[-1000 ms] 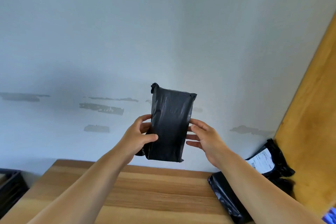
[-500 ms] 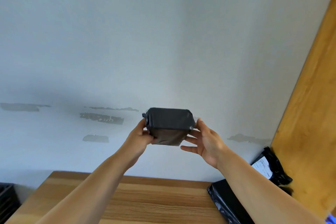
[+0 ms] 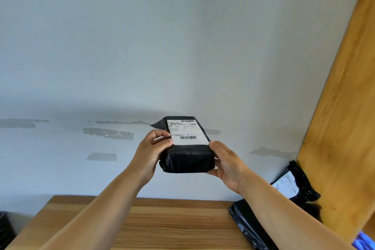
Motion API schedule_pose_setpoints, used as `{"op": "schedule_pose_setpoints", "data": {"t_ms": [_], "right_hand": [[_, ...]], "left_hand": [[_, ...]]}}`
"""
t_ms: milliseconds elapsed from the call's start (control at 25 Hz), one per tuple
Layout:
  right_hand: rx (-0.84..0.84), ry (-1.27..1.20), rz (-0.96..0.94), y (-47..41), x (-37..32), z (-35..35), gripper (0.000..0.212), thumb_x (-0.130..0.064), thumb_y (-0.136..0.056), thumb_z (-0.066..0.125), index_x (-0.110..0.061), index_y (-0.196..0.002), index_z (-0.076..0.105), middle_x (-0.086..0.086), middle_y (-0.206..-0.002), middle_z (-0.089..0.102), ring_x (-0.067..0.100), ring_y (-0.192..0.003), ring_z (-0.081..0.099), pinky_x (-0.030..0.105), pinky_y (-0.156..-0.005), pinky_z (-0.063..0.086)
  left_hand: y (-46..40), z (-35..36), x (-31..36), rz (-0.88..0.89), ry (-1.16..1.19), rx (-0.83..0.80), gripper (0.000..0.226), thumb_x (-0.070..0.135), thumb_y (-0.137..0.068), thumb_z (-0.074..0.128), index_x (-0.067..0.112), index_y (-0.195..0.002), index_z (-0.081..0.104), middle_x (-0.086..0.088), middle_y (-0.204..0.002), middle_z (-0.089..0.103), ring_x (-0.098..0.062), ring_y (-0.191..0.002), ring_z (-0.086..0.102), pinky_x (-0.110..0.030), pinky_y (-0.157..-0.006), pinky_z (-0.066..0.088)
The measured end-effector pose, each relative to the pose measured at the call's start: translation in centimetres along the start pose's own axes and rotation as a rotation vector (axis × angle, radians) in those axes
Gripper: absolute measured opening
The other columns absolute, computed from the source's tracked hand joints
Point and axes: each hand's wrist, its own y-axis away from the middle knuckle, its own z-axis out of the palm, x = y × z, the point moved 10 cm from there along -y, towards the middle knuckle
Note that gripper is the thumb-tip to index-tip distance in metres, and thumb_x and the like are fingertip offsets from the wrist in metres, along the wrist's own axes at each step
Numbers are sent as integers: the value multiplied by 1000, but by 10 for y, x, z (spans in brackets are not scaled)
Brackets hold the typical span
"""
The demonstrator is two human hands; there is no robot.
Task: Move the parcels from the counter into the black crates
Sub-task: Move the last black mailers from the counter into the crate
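A black plastic-wrapped parcel with a white barcode label facing up is held in the air in front of the grey wall, above the wooden counter. My left hand grips its left side, thumb on the label's edge. My right hand cups its right side and underside. Two more black parcels lie on the counter at the right: one flat partly hidden by my right arm, one with a white label leaning against the wooden panel. A black crate's edge shows at the lower left.
A tall wooden panel rises along the right side. The grey wall with patched marks stands behind the counter. Something blue peeks in at the bottom right corner.
The parcel has been turned over in both hands, from upright with its plain side shown to lying flat with the label facing up. It also sits slightly higher and further right.
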Motion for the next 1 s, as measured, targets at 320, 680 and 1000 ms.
{"op": "schedule_pose_setpoints", "data": {"t_ms": [320,680,1000], "right_hand": [[-20,-34,-4,-4,9,3,33,2,-84,66,-11,-114,61,11,-102,73,27,-91,69,44,-86,56],[-10,-70,-67,-12,8,-3,67,20,-75,65,-18,-129,53,13,-112,70,29,-99,69,38,-85,56],[-55,-38,-60,-15,10,-9,67,22,-75,63,-15,-130,52,16,-113,68,22,-91,70,29,-76,56]], "left_hand": [[-1,-3,5,72,-166,-6,57,-5,-73,61,25,-119,49,10,-121,59,-3,-109,59,-23,-69,50],[-1,1,12,172,-243,12,50,2,-78,73,30,-116,55,12,-122,61,4,-110,57,-18,-85,47],[4,5,13,177,-262,52,53,-1,-78,73,31,-117,57,14,-122,62,7,-112,55,-20,-89,46]]}}
